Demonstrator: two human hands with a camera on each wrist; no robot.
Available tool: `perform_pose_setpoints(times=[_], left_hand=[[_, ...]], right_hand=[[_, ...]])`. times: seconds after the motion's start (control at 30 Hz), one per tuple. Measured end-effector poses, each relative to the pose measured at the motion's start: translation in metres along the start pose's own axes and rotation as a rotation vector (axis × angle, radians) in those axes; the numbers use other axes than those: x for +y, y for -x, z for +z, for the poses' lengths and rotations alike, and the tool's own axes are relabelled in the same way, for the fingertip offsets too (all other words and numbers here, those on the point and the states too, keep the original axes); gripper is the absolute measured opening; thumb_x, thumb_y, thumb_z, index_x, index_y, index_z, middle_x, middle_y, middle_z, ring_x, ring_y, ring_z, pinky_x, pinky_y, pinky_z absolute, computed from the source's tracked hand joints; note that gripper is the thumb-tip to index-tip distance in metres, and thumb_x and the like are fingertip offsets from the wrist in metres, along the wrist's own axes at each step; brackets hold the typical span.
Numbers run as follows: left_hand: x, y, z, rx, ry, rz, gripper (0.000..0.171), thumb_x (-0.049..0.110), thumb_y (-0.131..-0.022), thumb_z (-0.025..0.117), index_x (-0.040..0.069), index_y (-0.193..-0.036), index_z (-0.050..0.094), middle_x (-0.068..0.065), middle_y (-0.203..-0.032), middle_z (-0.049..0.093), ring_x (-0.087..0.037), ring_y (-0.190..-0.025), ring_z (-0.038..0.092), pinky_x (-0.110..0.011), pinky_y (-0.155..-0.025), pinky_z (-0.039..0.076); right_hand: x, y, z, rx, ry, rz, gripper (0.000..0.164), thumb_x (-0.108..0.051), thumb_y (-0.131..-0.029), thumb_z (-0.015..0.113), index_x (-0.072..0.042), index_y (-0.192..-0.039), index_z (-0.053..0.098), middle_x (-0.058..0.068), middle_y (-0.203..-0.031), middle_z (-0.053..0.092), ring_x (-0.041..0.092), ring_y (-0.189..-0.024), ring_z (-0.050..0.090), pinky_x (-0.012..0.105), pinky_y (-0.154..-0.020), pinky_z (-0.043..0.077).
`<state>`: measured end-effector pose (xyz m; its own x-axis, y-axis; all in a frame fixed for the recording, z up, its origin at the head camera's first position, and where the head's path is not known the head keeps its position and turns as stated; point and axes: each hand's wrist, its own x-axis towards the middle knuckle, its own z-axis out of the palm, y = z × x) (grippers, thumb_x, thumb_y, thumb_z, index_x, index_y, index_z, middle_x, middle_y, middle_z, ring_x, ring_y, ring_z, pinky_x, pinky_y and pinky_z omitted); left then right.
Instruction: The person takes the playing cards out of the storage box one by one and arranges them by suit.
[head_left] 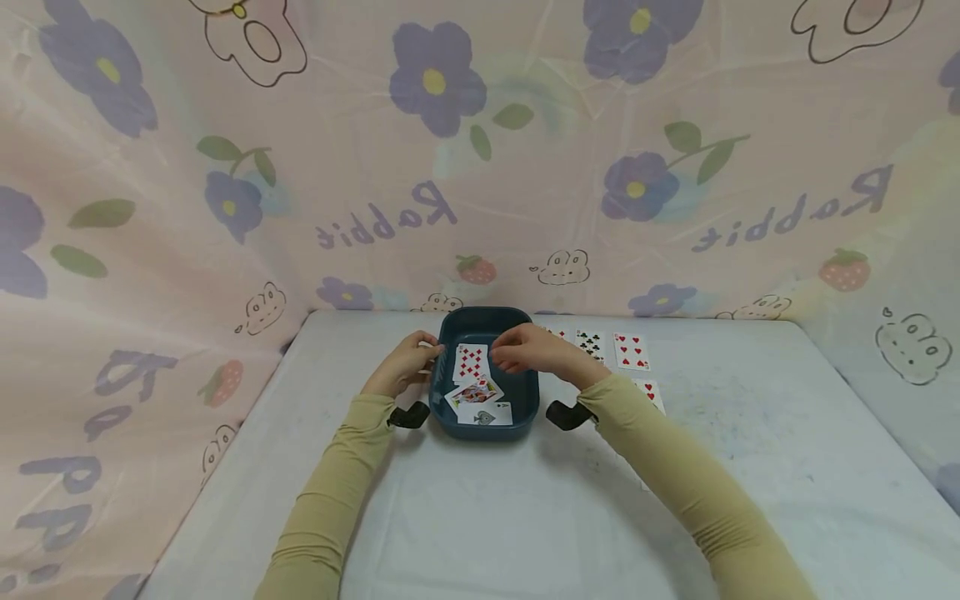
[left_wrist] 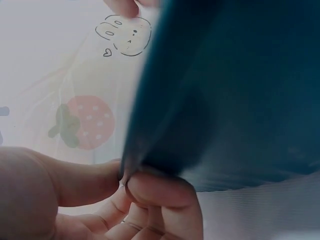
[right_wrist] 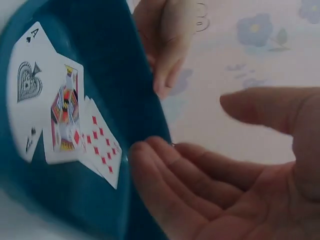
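Head: rounded-rectangular dark-blue basin (head_left: 483,433) on white table (head_left: 465,517), holding overlapping white paper playing cards (head_left: 477,392) from its centre to 6 o'clock; left hand (head_left: 407,364) at its 9, right hand (head_left: 536,350) at 2. Left wrist: thumb and forefinger pinch the basin's rim, likely to steady it. Right wrist: fingers loose, thumb apart, nothing held; cards face up, perhaps for reading.

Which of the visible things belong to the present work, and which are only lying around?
Apparently in the work:
dark blue, rounded rectangular tray, pinched by the left hand
white rectangular playing cards inside it
similar cards to its right

Only surroundings:
pink, flower-printed cloth backdrop
white table with rounded corners
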<state>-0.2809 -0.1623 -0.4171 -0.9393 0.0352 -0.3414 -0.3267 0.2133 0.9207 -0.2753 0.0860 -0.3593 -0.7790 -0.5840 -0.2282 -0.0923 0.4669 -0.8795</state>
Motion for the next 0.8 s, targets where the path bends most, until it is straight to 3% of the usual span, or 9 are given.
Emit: perform_pose_setpoints(times=[0.3, 0.5, 0.63, 0.8], left_hand=[[0.001, 0.0, 0.001, 0.012, -0.003, -0.02, 0.018, 0.019, -0.099, 0.055, 0.007, -0.109, 0.047, -0.011, -0.095, 0.054, -0.019, -0.075, 0.055, -0.028, -0.061, 0.048], [0.001, 0.0, 0.002, 0.011, -0.003, -0.008, 0.018, 0.017, -0.098, 0.056, 0.006, -0.11, 0.048, -0.013, -0.098, 0.055, -0.02, -0.079, 0.057, -0.027, -0.061, 0.049], [0.001, 0.0, -0.003, -0.011, 0.01, -0.005, 0.02, 0.013, -0.098, 0.054, 0.002, -0.114, 0.048, -0.014, -0.099, 0.057, -0.02, -0.079, 0.058, -0.027, -0.061, 0.05], [0.003, 0.005, -0.008, -0.034, 0.007, -0.006, 0.026, 0.008, -0.097, 0.053, -0.002, -0.121, 0.048, -0.017, -0.105, 0.057, -0.021, -0.082, 0.059, -0.029, -0.064, 0.051]], right_hand=[[0.008, -0.036, 0.021, 0.004, 0.021, 0.137, 0.035, -0.014, -0.097, 0.05, 0.012, -0.121, 0.057, 0.025, -0.105, 0.064, 0.034, -0.095, 0.064, 0.036, -0.08, 0.053], [0.011, -0.043, 0.031, 0.049, 0.104, 0.213, 0.034, -0.017, -0.096, 0.052, 0.01, -0.115, 0.061, 0.023, -0.101, 0.065, 0.032, -0.091, 0.066, 0.037, -0.079, 0.054], [0.014, -0.048, 0.032, 0.074, 0.137, 0.249, 0.037, -0.021, -0.096, 0.053, 0.008, -0.117, 0.06, 0.021, -0.108, 0.063, 0.031, -0.094, 0.063, 0.038, -0.081, 0.053], [0.014, -0.052, 0.029, 0.071, 0.093, 0.317, 0.045, -0.028, -0.096, 0.055, 0.005, -0.127, 0.054, 0.021, -0.115, 0.061, 0.031, -0.099, 0.062, 0.038, -0.083, 0.052]])
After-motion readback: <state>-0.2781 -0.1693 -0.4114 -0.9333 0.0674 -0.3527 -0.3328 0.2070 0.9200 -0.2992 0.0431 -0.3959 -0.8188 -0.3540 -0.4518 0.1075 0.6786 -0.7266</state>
